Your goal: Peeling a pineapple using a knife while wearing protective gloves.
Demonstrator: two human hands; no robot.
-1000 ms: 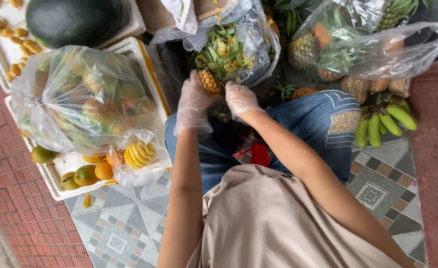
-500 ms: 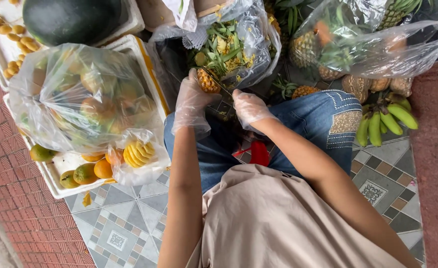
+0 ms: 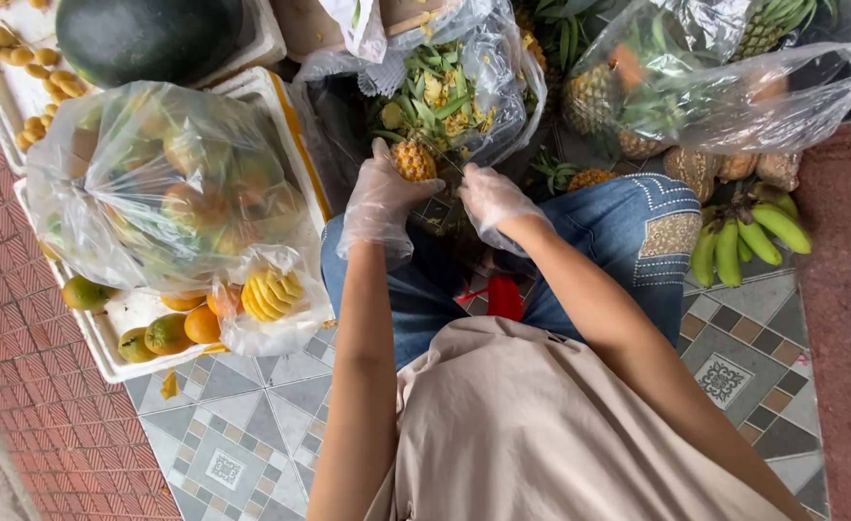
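Note:
My left hand (image 3: pixel 379 198), in a thin clear plastic glove, grips a small partly peeled pineapple (image 3: pixel 413 161) above my lap. My right hand (image 3: pixel 491 196), also gloved, is curled just right of the fruit, closed on a thin knife (image 3: pixel 452 162) of which only a sliver of blade shows. Right behind the pineapple, a clear bag of green leaves and yellow peelings (image 3: pixel 449 96) stands open. My knees in blue jeans (image 3: pixel 628 232) are below both hands.
At left, a white foam tray (image 3: pixel 107 359) bears a big clear bag of fruit (image 3: pixel 165 183), a small bag of peeled yellow pieces (image 3: pixel 269 294) and loose oranges (image 3: pixel 170 333). A dark watermelon (image 3: pixel 146 39) lies behind. Bagged pineapples (image 3: pixel 637 87) and green bananas (image 3: pixel 743 241) sit right.
My right hand has shifted from close beside the left hand a little to the right and down. The left hand still holds the pineapple in the same place.

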